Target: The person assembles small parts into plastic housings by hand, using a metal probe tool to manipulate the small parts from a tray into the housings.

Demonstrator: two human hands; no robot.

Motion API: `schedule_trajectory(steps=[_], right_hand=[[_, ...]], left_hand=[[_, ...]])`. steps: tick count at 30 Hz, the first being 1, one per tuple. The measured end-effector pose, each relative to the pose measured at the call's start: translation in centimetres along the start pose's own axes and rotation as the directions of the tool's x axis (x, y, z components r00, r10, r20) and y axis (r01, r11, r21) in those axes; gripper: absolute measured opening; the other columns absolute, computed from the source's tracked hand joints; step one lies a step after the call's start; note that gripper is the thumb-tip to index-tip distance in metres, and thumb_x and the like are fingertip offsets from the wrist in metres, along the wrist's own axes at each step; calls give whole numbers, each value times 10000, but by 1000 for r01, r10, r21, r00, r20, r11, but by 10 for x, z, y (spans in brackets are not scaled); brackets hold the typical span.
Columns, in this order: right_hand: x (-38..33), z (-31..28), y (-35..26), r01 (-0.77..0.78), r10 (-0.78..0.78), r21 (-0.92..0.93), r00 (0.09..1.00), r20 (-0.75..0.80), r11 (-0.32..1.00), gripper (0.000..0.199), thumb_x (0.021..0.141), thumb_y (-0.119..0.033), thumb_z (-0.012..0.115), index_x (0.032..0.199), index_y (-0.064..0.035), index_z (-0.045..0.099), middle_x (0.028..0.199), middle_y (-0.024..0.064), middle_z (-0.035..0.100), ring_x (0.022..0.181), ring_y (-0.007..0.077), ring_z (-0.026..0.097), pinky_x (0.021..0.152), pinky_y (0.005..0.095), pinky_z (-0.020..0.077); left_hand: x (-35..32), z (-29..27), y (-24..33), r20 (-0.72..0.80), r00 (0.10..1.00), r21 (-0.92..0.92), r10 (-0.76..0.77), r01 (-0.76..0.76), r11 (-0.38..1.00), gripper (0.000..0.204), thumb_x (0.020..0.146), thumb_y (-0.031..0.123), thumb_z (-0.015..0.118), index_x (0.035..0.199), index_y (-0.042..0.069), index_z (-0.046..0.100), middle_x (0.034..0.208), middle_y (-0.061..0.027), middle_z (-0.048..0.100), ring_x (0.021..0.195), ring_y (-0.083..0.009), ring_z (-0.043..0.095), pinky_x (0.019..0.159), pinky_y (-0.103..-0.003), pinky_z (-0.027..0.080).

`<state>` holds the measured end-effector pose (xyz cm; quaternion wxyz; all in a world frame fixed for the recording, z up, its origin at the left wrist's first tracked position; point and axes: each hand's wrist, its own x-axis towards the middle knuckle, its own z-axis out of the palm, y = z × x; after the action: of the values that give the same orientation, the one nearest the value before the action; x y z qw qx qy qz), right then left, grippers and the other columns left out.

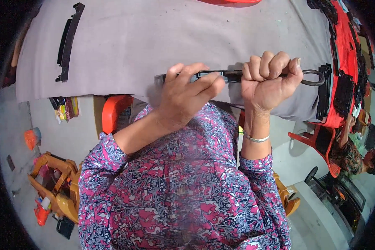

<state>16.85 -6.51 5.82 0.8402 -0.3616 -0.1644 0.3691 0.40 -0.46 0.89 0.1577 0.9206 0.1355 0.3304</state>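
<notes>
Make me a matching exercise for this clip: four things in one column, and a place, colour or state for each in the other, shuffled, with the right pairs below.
Things
1. Right hand
2. Left hand
3. Bracelet
4. Cloth

Places, colours, states
A. Silvery, around a wrist
B. Grey, with black strips lying on its left part
C. Closed in a fist, a metal loop sticking out beside it
D. Fingers on a dark strip

Right pairs: 1-C, 2-D, 3-A, 4-B
</notes>
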Motion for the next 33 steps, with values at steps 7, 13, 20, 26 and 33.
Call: schedule_trajectory(steps=[7, 13, 20, 26, 33], right_hand=[[-2, 1, 5, -13, 14, -11, 998, 58, 1000, 538, 979, -486, 348, 595, -113, 293, 491, -28, 205, 430, 101, 119, 412, 296, 117], [-3, 3, 6, 21, -9, -89, 990, 140, 996, 529, 996, -448, 335, 592, -108, 306, 496, -23, 228, 435, 106, 140, 416, 293, 148], [-6, 11, 16, 35, -7, -189, 989, 145, 981, 438, 990, -268, 386, 592, -92, 334, 525, 3, 296, 471, 113, 230, 440, 301, 237], [-2, 10, 10, -55, 107, -255, 976, 192, 965, 389, 958, -259, 458, 631, -55, 407, 557, 33, 387, 478, 116, 321, 465, 286, 295], [1, 20, -5, 0, 0, -12, 1000, 30, 1000, 472, 978, -456, 431, 700, -79, 379, 552, -26, 279, 452, 83, 182, 420, 273, 164]], left_hand=[[-1, 2, 1, -16, 1000, 24, 8, -8, 1000, 351, 729, 162, 640, 1079, 166, 664, 1098, 50, 652, 1045, -202, 576, 848, -388, 391], [-1, 5, 1, -22, 1000, 45, -2, 3, 999, 282, 757, 191, 647, 1038, 204, 621, 1029, 91, 610, 1051, -167, 556, 863, -387, 368], [1, 1, 1, 2, 1000, 27, 2, -2, 1000, 333, 723, 182, 645, 1056, 194, 655, 1078, 76, 650, 1036, -192, 572, 832, -383, 380], [0, 6, -2, -16, 999, 5, 29, -28, 1000, 312, 747, 202, 663, 1056, 192, 622, 1006, 76, 602, 1022, -187, 560, 852, -401, 364], [0, 3, -4, -11, 1000, -68, 17, -18, 998, 350, 745, 201, 692, 1086, 181, 613, 998, 71, 597, 1022, -191, 567, 855, -401, 370]])
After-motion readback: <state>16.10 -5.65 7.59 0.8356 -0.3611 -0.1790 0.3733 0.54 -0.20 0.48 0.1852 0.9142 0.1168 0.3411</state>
